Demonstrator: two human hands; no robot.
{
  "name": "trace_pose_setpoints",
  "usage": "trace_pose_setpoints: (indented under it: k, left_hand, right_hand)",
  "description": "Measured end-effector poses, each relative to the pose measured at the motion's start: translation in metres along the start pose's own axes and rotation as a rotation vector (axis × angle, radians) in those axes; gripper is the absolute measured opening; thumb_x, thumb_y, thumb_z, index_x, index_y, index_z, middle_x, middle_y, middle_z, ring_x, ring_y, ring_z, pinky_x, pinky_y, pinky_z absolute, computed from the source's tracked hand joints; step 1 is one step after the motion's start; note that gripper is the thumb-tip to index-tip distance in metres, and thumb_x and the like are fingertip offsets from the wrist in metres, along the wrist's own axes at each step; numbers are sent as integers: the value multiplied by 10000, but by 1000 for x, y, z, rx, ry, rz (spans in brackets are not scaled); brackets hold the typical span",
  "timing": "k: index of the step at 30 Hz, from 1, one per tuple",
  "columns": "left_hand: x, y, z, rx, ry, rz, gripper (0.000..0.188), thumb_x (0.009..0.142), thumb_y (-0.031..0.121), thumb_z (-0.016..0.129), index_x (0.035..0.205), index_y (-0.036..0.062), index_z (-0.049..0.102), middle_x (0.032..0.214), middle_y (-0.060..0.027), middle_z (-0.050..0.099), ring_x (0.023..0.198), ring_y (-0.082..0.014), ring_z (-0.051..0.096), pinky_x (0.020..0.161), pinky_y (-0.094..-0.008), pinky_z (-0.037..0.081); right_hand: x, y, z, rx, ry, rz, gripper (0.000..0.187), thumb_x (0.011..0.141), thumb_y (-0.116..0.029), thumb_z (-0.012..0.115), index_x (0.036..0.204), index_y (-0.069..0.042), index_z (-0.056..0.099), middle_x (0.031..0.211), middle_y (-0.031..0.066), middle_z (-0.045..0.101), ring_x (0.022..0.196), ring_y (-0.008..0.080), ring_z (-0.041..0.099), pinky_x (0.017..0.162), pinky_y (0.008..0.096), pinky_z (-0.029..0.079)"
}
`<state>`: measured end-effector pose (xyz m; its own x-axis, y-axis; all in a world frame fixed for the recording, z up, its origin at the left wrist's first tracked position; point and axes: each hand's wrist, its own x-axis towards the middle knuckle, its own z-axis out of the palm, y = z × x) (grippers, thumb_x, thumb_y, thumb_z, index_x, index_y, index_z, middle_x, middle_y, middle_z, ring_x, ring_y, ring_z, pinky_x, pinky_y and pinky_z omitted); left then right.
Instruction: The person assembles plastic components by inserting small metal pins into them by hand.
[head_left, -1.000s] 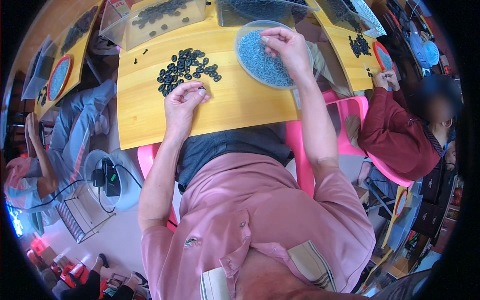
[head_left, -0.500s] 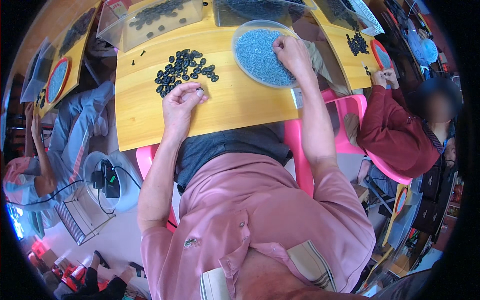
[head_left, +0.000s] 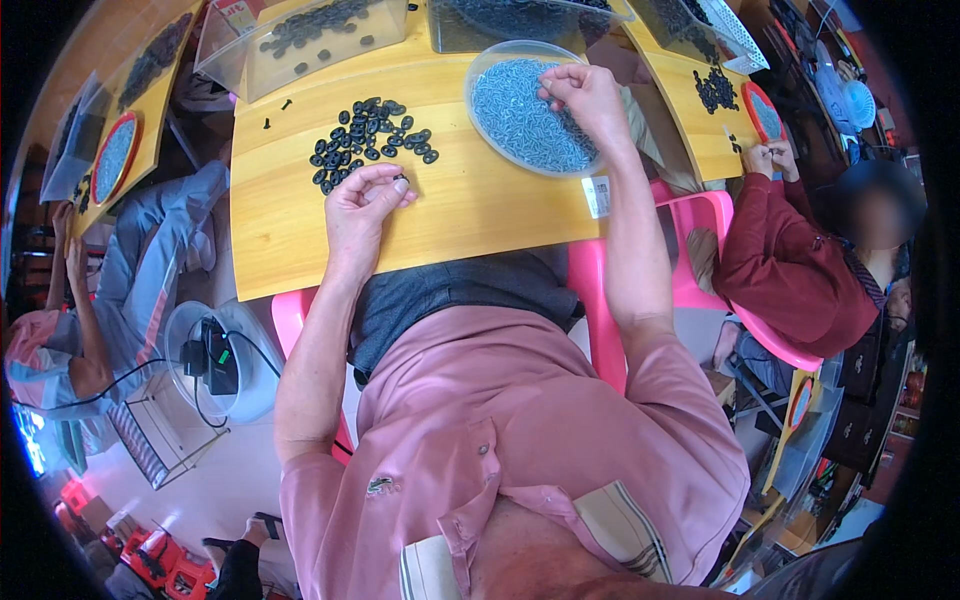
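My left hand (head_left: 362, 203) rests on the yellow worktop (head_left: 480, 215), its grip pinching a small black ring (head_left: 401, 180) beside the ring pile (head_left: 368, 140), while my right hand (head_left: 588, 95) pinches closed over the clear bowl of grey-blue screws (head_left: 520, 110).

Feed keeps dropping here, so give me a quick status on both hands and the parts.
Left hand pinching a small black part beside the black pile. Right hand picking in the dish of blue-grey screws. Nothing between them.

Left hand (head_left: 362, 205) rests low, fingers pinched together (thumb meeting forefinger); right hand (head_left: 588, 92) reaches farther forward, fingers curled.
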<state>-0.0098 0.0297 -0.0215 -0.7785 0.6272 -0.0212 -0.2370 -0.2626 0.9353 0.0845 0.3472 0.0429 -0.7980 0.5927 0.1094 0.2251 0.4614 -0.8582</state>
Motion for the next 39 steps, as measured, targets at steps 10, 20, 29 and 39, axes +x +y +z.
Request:
trace_pose_setpoints:
  k: [10,20,29,39]
  left_hand:
    - [-1,1,0,-1,13,-6,177,878,-29,678,1052,-4,655,886,-80,690,800,-154,683,748,-255,543]
    - [-3,6,2,-40,56,-42,172,879,-35,675,1048,-15,651,891,-84,694,812,-169,696,790,-266,555]
    - [-1,4,4,-84,43,-20,171,887,-45,658,1055,-22,644,946,-111,699,845,-173,703,780,-268,570]
    - [-1,2,1,-68,30,1,178,879,-42,662,1055,-22,649,931,-118,707,823,-163,696,783,-272,563]
  right_hand:
    - [-3,-7,0,-235,106,-7,246,841,-267,721,927,-38,745,728,55,698,648,118,622,653,314,499]
    - [-15,-28,18,235,-155,-10,199,872,-144,695,977,24,708,788,27,695,651,62,591,607,228,461]
    - [-63,-63,99,245,-459,-65,169,883,-56,647,1014,33,705,828,61,715,764,93,671,710,236,524]
    - [-74,-65,114,166,-391,-161,147,883,-91,653,964,19,707,776,46,700,708,69,648,653,222,504]
